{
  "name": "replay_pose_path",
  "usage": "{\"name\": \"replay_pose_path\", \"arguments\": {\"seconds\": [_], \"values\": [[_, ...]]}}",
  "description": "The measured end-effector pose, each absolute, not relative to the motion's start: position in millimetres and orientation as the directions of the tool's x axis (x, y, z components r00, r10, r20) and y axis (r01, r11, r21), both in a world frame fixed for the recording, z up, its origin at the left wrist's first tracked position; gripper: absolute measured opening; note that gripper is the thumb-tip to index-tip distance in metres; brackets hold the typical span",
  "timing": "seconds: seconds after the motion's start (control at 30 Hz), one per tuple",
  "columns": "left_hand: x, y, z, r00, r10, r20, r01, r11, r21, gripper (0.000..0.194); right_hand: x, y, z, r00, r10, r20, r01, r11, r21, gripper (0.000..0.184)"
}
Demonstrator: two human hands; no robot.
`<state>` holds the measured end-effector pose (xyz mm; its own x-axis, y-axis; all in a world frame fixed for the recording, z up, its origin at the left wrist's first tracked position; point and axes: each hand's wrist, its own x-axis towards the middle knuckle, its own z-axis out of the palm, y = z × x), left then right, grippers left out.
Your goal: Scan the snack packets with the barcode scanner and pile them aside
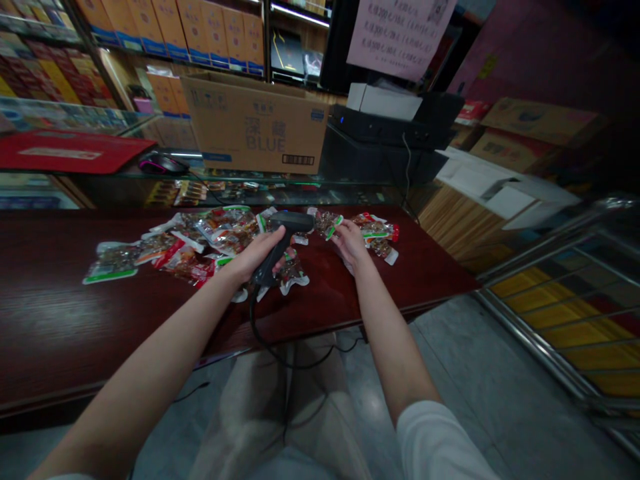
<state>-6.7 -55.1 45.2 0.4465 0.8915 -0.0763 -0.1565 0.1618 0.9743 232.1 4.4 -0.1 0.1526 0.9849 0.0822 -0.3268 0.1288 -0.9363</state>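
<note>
My left hand (265, 255) is wrapped round the handle of a black barcode scanner (293, 221), whose head points to the right. The scanner's cable hangs off the table's front edge. With its fingers pinched together, my right hand (350, 241) holds a small clear snack packet (326, 225) with a green edge, just in front of the scanner's head. Several packaged snacks (225, 227) lie in a loose heap under and left of the scanner. A smaller group of snack packets (375, 230), one with a red end, lies to the right of my right hand.
The dark red table (50, 287) ends at its front edge above my knees. Behind it, a glass counter carries a cardboard box (260, 127), a computer mouse (163, 163) and a red sheet (70, 150). A metal rack (550, 360) stands at right.
</note>
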Motion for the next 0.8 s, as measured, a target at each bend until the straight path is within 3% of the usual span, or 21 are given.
{"name": "replay_pose_path", "arguments": {"seconds": [0.37,0.57,0.7,0.8], "values": [[-2,-55,43,0.496,0.867,-0.051,-0.139,0.137,0.981,0.053,226,9,0,0.158,0.982,0.101,-0.441,0.161,-0.883,0.011],[-1,-56,44,0.519,0.854,-0.038,-0.168,0.145,0.975,0.054,228,17,-7,0.17,0.976,0.135,-0.465,0.2,-0.863,0.018],[-6,-57,49,0.484,0.874,-0.042,-0.121,0.114,0.986,0.054,245,22,-9,0.436,0.87,0.228,-0.238,0.356,-0.904,0.022],[-15,-52,51,0.407,0.913,-0.03,-0.117,0.085,0.99,0.053,263,19,-6,0.596,0.695,0.403,0.19,0.366,-0.911,0.033]]}}
